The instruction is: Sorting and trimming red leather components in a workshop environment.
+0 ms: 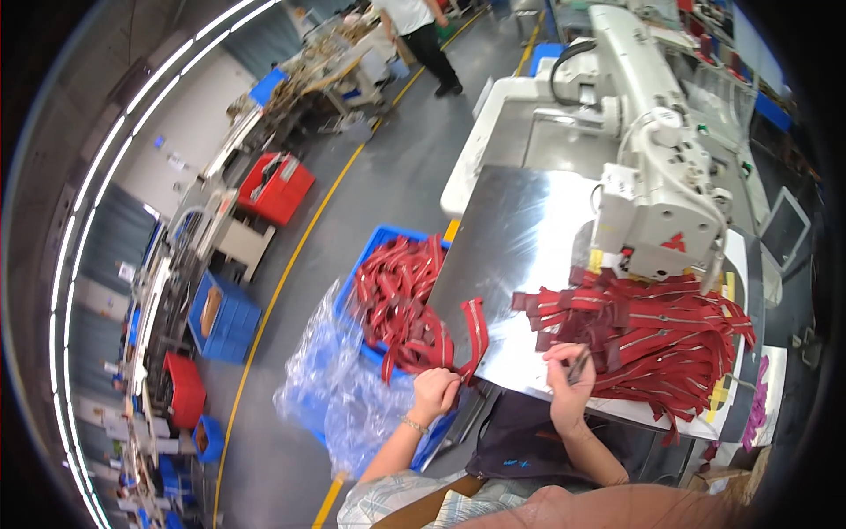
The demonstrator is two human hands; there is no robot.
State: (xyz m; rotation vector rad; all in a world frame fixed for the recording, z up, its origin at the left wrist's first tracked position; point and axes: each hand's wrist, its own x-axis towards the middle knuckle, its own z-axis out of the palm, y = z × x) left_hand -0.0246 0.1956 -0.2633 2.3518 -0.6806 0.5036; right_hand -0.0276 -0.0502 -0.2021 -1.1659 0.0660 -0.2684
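Observation:
My left hand (436, 392) is closed at the front left edge of the metal work plate (480, 238), gripping the lower end of a red zipper strip (476, 331). My right hand (568, 383) is closed around a small dark metal hand tool (578, 366), possibly thread snips; its exact kind is unclear. It hovers over the front of the plate, close to a wide pile of red zippers (652, 344) with pale teeth lines. More red zippers (397, 295) lie tangled in a blue crate (381, 232), just beyond my left hand.
A large white industrial sewing machine (665, 207) stands over the zipper pile. Clear plastic sheeting (339, 397) drapes the crate's near side. Red bins (278, 189) and a blue bin (225, 322) line the left aisle. A person (419, 31) stands at the far end.

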